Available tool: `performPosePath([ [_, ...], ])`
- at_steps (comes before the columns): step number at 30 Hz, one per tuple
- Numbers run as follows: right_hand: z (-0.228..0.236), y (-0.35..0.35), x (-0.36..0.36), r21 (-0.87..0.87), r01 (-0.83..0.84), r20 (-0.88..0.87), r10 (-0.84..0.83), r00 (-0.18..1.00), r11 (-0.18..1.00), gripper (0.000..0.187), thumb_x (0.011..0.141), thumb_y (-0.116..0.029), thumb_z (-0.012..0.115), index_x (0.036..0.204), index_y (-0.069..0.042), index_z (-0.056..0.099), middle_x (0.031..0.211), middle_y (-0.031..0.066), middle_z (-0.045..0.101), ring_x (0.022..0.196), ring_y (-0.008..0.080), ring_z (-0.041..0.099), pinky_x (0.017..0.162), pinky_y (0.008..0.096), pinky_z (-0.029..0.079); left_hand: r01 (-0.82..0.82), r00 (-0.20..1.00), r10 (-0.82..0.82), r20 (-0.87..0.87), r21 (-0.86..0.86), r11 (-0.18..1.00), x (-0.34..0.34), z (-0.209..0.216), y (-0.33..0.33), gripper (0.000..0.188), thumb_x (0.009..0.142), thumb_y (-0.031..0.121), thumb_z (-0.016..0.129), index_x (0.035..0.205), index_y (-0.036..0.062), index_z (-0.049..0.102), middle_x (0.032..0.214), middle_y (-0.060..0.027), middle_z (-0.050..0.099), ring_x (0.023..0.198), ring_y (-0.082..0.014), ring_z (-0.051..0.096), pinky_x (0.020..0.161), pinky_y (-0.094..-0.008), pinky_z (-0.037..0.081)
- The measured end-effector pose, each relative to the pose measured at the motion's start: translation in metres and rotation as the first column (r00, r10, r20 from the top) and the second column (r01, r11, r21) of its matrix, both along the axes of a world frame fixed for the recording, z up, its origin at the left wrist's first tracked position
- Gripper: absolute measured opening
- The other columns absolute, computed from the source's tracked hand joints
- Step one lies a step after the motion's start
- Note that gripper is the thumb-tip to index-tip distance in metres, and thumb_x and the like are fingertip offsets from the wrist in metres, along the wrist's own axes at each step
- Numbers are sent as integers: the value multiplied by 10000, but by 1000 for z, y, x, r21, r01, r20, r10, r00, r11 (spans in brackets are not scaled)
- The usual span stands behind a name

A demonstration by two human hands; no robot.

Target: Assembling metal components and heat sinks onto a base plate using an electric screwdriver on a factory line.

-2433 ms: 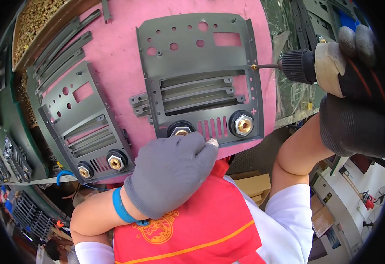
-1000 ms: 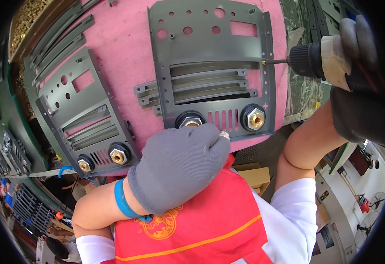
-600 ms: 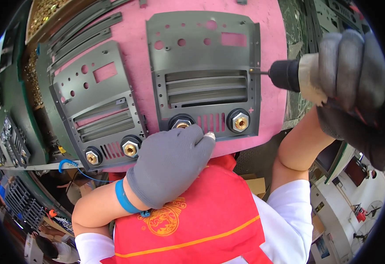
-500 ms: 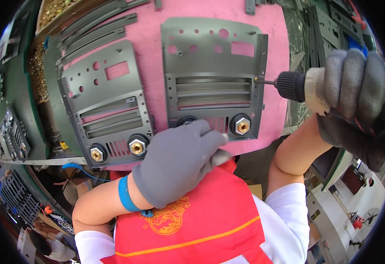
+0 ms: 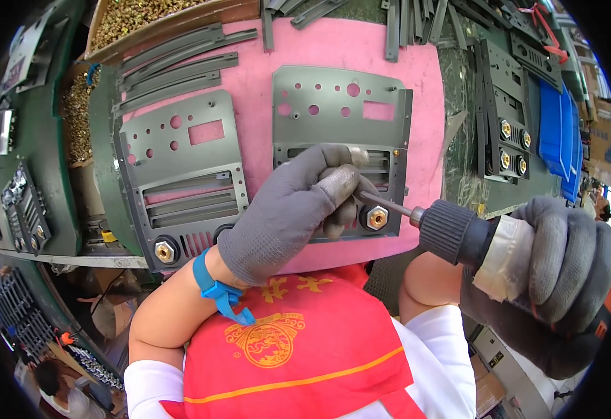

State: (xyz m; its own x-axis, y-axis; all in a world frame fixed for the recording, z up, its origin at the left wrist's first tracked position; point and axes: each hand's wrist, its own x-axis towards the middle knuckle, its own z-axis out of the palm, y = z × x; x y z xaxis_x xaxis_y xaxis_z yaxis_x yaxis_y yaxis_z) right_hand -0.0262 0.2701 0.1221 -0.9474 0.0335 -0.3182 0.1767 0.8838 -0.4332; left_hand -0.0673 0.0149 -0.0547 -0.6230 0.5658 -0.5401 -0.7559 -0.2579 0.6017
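A grey sheet-metal panel (image 5: 330,131) with round holes, a window and slats lies before me. A small brass screw head (image 5: 396,152) shows at its right edge, and a brass-and-steel fitting (image 5: 376,218) sits in its lower right corner. My grey-gloved left hand (image 5: 281,213) is over the panel's lower left, fingers pinched near the tip of a driver bit; what they hold is hidden. My gloved right hand (image 5: 563,258) grips a power screwdriver (image 5: 448,230), its bit pointing left at those fingertips. To the left lies a similar panel (image 5: 180,165) with fittings, partly covered by my left hand.
Both panels rest on a pink mat (image 5: 427,91). Grey metal strips (image 5: 180,75) lie at the far left, below a wooden box (image 5: 214,14) of small brass pieces. Panels with fittings (image 5: 504,94) and blue bins (image 5: 555,140) stand at the right.
The driver bit has left the screw at the panel's right edge and come down left to my left fingertips. My left hand has lifted slightly over the slats. The view has shifted.
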Motion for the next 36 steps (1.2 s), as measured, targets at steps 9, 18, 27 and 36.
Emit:
performPosePath([
  [9,6,5,0,129,-11,45,6,999,992,288,671,-41,745,895,-68,566,681,-14,533,614,82,578,631,192,476,32,992,-46,121,118,993,-4,3,-3,460,995,478,519,1152,50,579,806,2,540,637,-56,413,548,-212,343],
  [18,8,8,1,257,-14,114,-16,993,966,300,668,-45,746,906,-64,566,682,-13,528,614,84,577,630,194,476,-13,977,-47,209,277,961,-2,1,-4,474,970,509,538,1072,53,618,747,27,487,587,-49,346,514,-210,295],
  [27,5,5,5,382,-15,192,-64,979,924,312,664,-48,748,917,-61,566,683,-11,524,614,86,576,628,195,475,-8,994,-8,110,148,989,-1,14,5,561,960,541,534,1156,21,613,739,21,520,584,-44,355,521,-203,298],
  [36,-18,-23,-34,548,-587,15,695,719,596,326,746,-89,705,983,-1,497,766,22,451,626,106,518,559,207,394,118,760,-426,-491,-539,834,23,18,-9,364,759,140,812,1094,72,686,763,-18,575,632,-118,538,550,-297,412],
])
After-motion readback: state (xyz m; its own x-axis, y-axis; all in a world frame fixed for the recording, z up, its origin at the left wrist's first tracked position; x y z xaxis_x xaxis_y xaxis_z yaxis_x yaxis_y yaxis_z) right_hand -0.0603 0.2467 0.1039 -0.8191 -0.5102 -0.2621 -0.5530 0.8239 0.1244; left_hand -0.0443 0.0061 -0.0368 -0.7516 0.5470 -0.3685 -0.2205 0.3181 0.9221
